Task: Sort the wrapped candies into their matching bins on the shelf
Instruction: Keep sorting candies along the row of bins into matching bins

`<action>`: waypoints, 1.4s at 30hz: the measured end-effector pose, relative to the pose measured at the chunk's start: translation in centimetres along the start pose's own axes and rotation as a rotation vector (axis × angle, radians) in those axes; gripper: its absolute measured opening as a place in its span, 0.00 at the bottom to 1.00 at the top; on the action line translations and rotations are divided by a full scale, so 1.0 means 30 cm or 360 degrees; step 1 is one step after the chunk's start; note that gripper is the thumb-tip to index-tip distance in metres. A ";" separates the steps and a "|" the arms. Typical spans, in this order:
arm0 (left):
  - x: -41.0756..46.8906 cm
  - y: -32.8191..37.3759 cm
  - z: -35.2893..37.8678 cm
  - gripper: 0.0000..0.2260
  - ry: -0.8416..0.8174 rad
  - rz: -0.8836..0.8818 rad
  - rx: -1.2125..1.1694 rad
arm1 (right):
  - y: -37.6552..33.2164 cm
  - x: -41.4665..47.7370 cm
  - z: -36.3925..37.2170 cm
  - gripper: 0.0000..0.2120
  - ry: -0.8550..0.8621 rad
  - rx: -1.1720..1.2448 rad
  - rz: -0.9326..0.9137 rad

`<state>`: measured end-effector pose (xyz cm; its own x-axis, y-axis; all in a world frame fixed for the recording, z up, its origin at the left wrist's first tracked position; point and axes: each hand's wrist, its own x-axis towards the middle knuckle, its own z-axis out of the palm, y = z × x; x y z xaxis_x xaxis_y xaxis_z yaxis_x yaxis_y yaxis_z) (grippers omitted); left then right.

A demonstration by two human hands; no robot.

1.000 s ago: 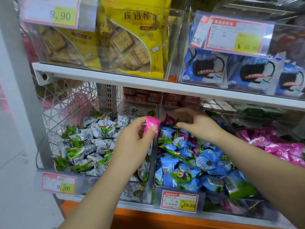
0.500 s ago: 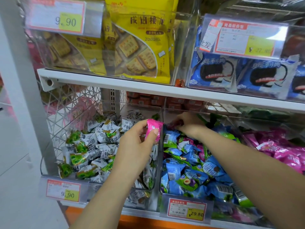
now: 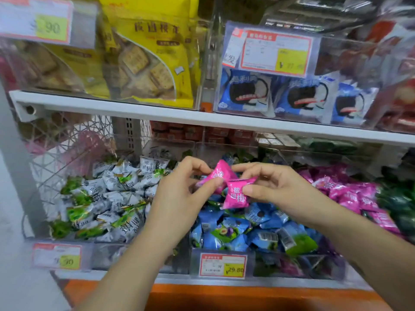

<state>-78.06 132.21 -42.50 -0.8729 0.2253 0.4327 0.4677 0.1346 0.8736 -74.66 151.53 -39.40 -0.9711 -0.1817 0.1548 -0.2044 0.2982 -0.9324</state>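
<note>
At frame centre, one pink candy is pinched by the left hand and a second pink candy by the right hand, above the blue-candy bin. Neither is judged delivered yet to the pink pile at right.

I count two pink candies, one pinched in the left hand, one in the right hand. Four price tags show, and three blue cookie packs. The binned candies are too many to count.
</note>
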 end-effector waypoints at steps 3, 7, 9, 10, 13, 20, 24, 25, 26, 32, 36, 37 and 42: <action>-0.015 0.028 0.050 0.05 -0.0203 0.0088 -0.0018 | -0.004 -0.055 -0.019 0.05 -0.0004 0.0091 0.0042; -0.013 0.043 0.106 0.06 -0.0374 0.0195 0.0104 | -0.003 -0.122 -0.058 0.06 0.0116 0.0071 0.0050; -0.007 0.044 0.137 0.07 -0.0431 0.0265 0.0165 | 0.012 -0.152 -0.092 0.05 0.0241 0.0040 0.0053; -0.002 0.043 0.150 0.07 -0.0444 0.0301 0.0204 | 0.024 -0.164 -0.115 0.05 0.0348 0.0008 0.0048; 0.016 0.028 0.170 0.11 -0.0378 0.0442 0.0345 | 0.062 -0.180 -0.210 0.04 0.0844 0.0017 0.0011; 0.044 -0.002 0.169 0.07 -0.0260 0.0502 0.0599 | 0.191 -0.157 -0.476 0.09 0.1422 -0.0908 0.0251; 0.057 -0.010 0.134 0.08 -0.0110 0.0492 0.0709 | 0.185 -0.149 -0.466 0.17 0.1299 -0.1275 0.0303; 0.058 -0.009 0.122 0.08 -0.0063 0.0468 0.0722 | 0.169 -0.142 -0.446 0.17 0.1280 -0.1333 0.0278; 0.059 -0.007 0.108 0.08 -0.0022 0.0438 0.0735 | 0.150 -0.134 -0.420 0.16 0.1248 -0.1381 0.0244; 0.062 -0.038 0.035 0.08 0.0095 0.0200 0.0796 | 0.046 -0.036 -0.222 0.08 0.0691 -0.1207 -0.0052; 0.058 -0.054 0.004 0.09 0.0018 0.0068 0.0808 | 0.034 0.076 -0.119 0.11 0.0036 -0.1282 0.0014; 0.057 -0.056 -0.003 0.09 -0.0005 0.0055 0.0819 | 0.040 0.107 -0.104 0.12 -0.0083 -0.1366 0.0037; 0.047 -0.063 -0.032 0.09 -0.0100 -0.0014 0.0847 | 0.095 0.227 -0.117 0.17 -0.0445 -0.1827 0.0325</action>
<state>-80.31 131.34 -43.34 -0.8749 0.2769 0.3974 0.4801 0.6036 0.6365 -82.29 154.44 -39.84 -0.9671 -0.1887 -0.1708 -0.1785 0.9812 -0.0736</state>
